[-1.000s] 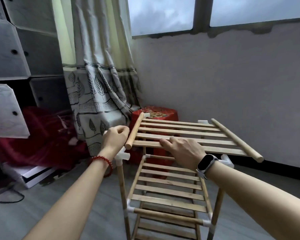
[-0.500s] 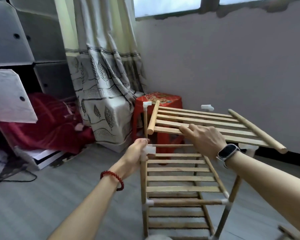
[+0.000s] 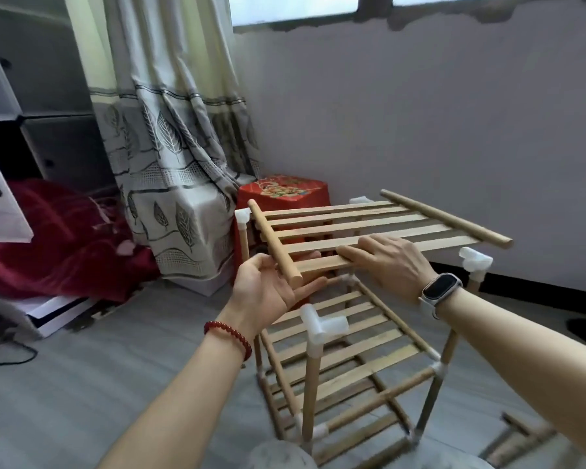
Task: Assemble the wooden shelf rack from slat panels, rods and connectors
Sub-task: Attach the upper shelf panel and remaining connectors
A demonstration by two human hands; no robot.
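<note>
The panel [image 3: 352,231] is being held loose above the rack [image 3: 345,360] at 12 o'clock, cradled under its near rod [image 3: 274,247] by the open left hand [image 3: 271,292] and pressed flat by the right hand [image 3: 389,262]. Rod ends should be lined up with the connector [image 3: 322,324] at 6 o'clock before being pushed in.

Pale wood slat panel [image 3: 352,228], white connectors [image 3: 323,324], red stool [image 3: 281,192], grey leaf-patterned curtain [image 3: 170,130], red bead bracelet [image 3: 229,335].
</note>
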